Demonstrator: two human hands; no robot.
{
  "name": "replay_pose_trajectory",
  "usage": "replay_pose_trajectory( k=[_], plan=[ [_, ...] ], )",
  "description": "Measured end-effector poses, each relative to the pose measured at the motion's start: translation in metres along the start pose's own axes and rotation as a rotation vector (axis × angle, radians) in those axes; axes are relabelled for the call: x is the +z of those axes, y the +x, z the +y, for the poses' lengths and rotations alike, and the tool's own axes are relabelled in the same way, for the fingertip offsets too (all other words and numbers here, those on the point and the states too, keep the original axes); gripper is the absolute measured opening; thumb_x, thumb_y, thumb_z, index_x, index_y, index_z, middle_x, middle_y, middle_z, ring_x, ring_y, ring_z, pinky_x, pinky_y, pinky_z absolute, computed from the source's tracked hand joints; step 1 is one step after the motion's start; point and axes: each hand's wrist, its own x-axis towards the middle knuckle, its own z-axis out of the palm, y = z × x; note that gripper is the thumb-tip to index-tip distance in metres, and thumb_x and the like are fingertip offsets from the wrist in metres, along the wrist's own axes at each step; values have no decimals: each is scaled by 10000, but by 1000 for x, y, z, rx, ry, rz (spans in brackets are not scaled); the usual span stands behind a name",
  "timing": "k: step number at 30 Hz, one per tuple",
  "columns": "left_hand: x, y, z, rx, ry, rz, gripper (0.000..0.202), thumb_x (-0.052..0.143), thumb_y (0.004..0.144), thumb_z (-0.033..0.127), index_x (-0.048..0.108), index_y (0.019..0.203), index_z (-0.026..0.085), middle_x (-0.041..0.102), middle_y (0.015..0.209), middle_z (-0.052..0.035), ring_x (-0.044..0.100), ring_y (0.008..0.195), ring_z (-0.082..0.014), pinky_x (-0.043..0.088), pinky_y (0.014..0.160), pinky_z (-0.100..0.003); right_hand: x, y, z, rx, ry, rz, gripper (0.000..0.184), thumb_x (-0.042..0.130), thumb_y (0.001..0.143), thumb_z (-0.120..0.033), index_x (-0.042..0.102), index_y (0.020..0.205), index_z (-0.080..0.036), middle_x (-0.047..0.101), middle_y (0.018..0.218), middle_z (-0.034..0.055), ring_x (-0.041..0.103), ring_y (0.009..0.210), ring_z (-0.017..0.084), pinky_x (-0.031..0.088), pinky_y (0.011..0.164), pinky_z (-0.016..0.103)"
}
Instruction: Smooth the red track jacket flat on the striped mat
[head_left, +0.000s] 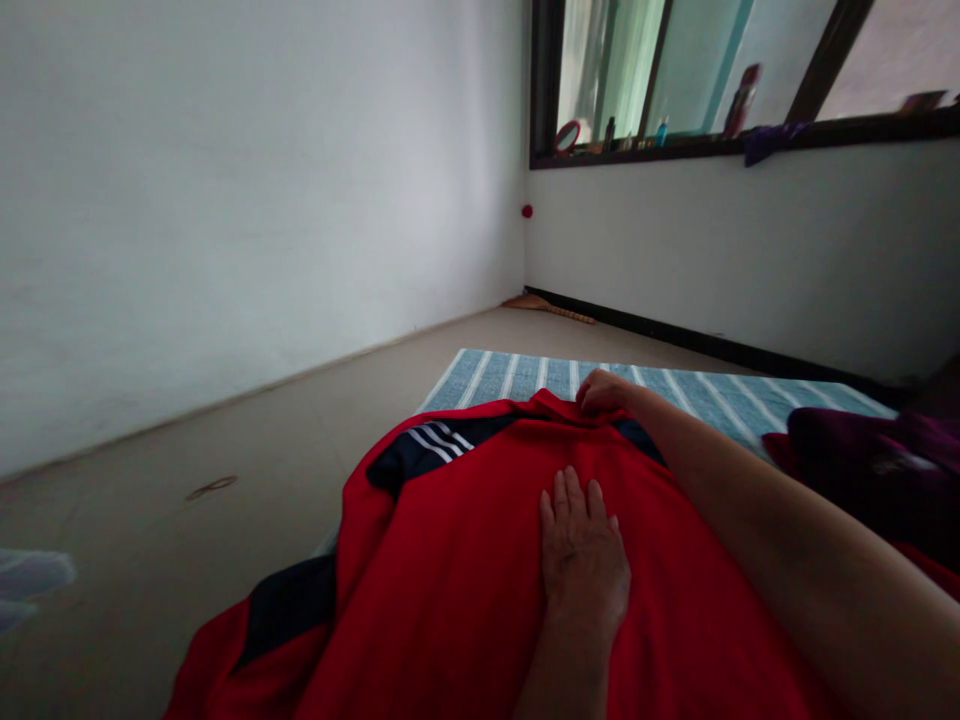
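Note:
A red jacket (450, 560) with navy panels and white stripes at the shoulder lies spread over a blue-and-white striped cloth (510, 375). Flat on the middle of its back or front rests my left hand (583, 560), fingers extended and pressed to the fabric. My right hand (604, 392) reaches further out to the collar, with its fingers curled closed on the collar edge. One sleeve, with a navy band, spreads toward the lower left. My right forearm covers part of the other shoulder.
Dark purple and red clothing (840, 470) is heaped at the right. A small loop (211, 487) lies on the beige floor, and whitish plastic (30, 580) shows at the left edge. Near the corner is a woven item (555, 306). Bottles and a mirror (568, 137) line the windowsill.

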Motion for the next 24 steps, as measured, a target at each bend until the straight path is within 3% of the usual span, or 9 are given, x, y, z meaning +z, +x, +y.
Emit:
replay_pose_trajectory(
  k=[12,18,24],
  plan=[
    [-11,0,0,14,-18,-38,473,320,936,320,486,1364,205,396,1464,-94,345,1354,-261,328,1066,-436,3,9,-3,-87,-194,98,245,573,919,-337,603,1095,-170,594,1128,54,597,967,203,516,815,369],
    [-5,-2,1,-4,-60,40,438,430,902,302,533,1321,226,430,1446,-89,353,1347,-289,342,1071,-464,7,4,-13,-115,-318,137,257,571,922,-331,586,1124,-173,583,1151,69,588,997,203,505,844,394],
    [-2,-1,3,-25,-79,61,444,487,886,303,534,1319,219,445,1427,-138,377,1332,-303,351,1059,-487,8,-1,-18,-121,-378,163,279,575,919,-337,577,1138,-165,582,1148,72,591,995,206,507,839,399]
  ],
)
